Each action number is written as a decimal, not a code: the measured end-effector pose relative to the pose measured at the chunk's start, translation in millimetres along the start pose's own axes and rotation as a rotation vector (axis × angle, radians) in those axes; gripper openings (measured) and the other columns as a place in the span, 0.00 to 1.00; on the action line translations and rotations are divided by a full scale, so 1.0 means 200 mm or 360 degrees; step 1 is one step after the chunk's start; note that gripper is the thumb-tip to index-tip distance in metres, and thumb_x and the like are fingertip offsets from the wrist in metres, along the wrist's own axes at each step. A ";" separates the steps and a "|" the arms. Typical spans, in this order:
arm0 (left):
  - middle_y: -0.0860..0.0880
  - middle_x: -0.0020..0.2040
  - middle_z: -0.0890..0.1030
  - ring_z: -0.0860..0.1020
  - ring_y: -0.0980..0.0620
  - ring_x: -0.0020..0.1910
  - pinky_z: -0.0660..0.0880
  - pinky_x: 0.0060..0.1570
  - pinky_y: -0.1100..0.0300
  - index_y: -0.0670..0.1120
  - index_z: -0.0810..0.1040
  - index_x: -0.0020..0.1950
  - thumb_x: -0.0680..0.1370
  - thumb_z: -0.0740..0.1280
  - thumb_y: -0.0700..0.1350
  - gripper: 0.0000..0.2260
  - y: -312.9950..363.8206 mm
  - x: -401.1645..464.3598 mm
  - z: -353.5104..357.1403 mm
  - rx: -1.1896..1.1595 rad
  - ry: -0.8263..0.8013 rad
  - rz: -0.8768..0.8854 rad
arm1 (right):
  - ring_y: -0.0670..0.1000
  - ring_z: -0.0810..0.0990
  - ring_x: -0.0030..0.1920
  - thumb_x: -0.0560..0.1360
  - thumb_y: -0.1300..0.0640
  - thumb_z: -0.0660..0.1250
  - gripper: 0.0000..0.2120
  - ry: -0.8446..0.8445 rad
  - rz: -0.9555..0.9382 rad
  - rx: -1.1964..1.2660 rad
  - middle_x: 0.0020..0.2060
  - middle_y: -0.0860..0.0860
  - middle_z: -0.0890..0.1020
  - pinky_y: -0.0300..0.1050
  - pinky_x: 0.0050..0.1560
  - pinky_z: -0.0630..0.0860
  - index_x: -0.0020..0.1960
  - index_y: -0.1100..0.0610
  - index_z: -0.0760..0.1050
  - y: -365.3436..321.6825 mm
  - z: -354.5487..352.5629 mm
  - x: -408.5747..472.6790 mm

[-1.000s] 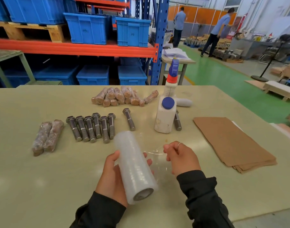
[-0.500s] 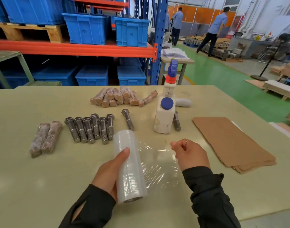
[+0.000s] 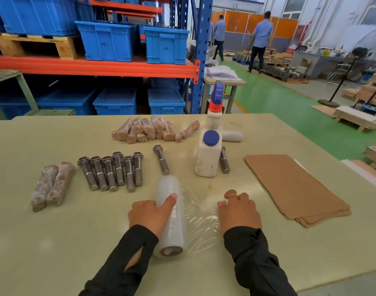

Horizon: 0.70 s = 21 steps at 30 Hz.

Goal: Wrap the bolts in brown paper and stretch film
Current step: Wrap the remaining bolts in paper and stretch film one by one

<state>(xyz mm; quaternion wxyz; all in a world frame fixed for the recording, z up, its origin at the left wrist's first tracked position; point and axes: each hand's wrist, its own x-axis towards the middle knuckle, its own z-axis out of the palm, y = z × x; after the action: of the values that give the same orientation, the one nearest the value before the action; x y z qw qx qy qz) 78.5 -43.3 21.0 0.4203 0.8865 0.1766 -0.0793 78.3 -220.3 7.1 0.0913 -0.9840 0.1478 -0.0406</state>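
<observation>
My left grip (image 3: 153,214) holds the white stretch-film roll (image 3: 171,216) while my right hand (image 3: 239,210) presses the clear pulled sheet (image 3: 201,221) flat for wrapping.

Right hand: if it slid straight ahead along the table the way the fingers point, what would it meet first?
The right hand rests on the film sheet, fingers pointing away and slightly left. Bare table comes first, then probably the white bottle or the bolt beside it; depth makes it hard to say which.
</observation>
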 end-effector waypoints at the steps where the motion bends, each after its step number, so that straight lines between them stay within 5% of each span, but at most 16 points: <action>1: 0.39 0.65 0.71 0.70 0.40 0.62 0.67 0.63 0.50 0.41 0.70 0.64 0.75 0.62 0.61 0.28 0.00 0.00 -0.01 -0.0065 0.0030 -0.0013 | 0.52 0.71 0.56 0.80 0.49 0.52 0.14 -0.0007 -0.0032 0.0032 0.57 0.51 0.70 0.42 0.48 0.67 0.65 0.50 0.64 0.00 0.00 0.00; 4: 0.42 0.74 0.56 0.57 0.43 0.72 0.55 0.70 0.52 0.44 0.51 0.76 0.77 0.63 0.49 0.32 0.03 -0.04 -0.08 0.0037 0.0235 0.0257 | 0.53 0.75 0.52 0.81 0.52 0.49 0.12 -0.0076 -0.0136 0.0056 0.55 0.51 0.72 0.42 0.41 0.64 0.61 0.53 0.65 -0.03 0.00 0.00; 7: 0.50 0.76 0.53 0.52 0.52 0.73 0.48 0.68 0.64 0.48 0.51 0.76 0.77 0.59 0.36 0.30 0.11 -0.04 -0.12 0.0293 0.0316 0.0806 | 0.55 0.78 0.51 0.82 0.52 0.48 0.12 -0.0145 -0.0178 0.0031 0.54 0.52 0.75 0.42 0.39 0.64 0.60 0.55 0.65 -0.06 0.01 -0.01; 9: 0.52 0.76 0.54 0.52 0.54 0.74 0.47 0.68 0.65 0.50 0.50 0.76 0.77 0.58 0.38 0.30 0.19 -0.07 -0.07 0.0489 0.0089 0.1049 | 0.57 0.78 0.50 0.81 0.54 0.49 0.11 -0.0173 -0.0209 0.0007 0.54 0.52 0.75 0.43 0.39 0.64 0.60 0.55 0.65 -0.08 0.00 -0.03; 12: 0.48 0.77 0.49 0.49 0.50 0.75 0.46 0.72 0.58 0.50 0.42 0.77 0.81 0.55 0.50 0.29 0.20 -0.10 0.07 0.0938 -0.0195 0.0995 | 0.57 0.79 0.50 0.80 0.58 0.51 0.12 -0.0228 -0.0257 -0.0058 0.54 0.53 0.74 0.44 0.39 0.65 0.61 0.55 0.64 -0.11 0.00 -0.05; 15: 0.42 0.77 0.45 0.45 0.46 0.76 0.40 0.72 0.54 0.48 0.35 0.75 0.81 0.47 0.59 0.31 0.14 -0.08 0.08 0.1395 -0.0090 0.0892 | 0.57 0.79 0.51 0.80 0.59 0.50 0.15 -0.0215 -0.0282 -0.0161 0.56 0.53 0.73 0.44 0.39 0.65 0.66 0.55 0.60 -0.07 -0.01 -0.03; 21: 0.50 0.76 0.37 0.44 0.50 0.76 0.47 0.72 0.56 0.58 0.51 0.75 0.77 0.54 0.63 0.29 -0.11 -0.05 -0.25 0.1301 -0.0004 0.0773 | 0.57 0.79 0.51 0.81 0.57 0.47 0.15 -0.0174 -0.0316 -0.0271 0.57 0.52 0.73 0.44 0.39 0.65 0.67 0.56 0.60 0.02 -0.03 0.01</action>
<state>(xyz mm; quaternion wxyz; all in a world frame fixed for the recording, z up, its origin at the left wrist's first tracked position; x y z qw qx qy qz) 61.6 6.0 40.8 0.0436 0.9948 -0.0820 -0.0428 78.4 -224.7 11.9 0.0110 -0.9987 0.0474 0.0170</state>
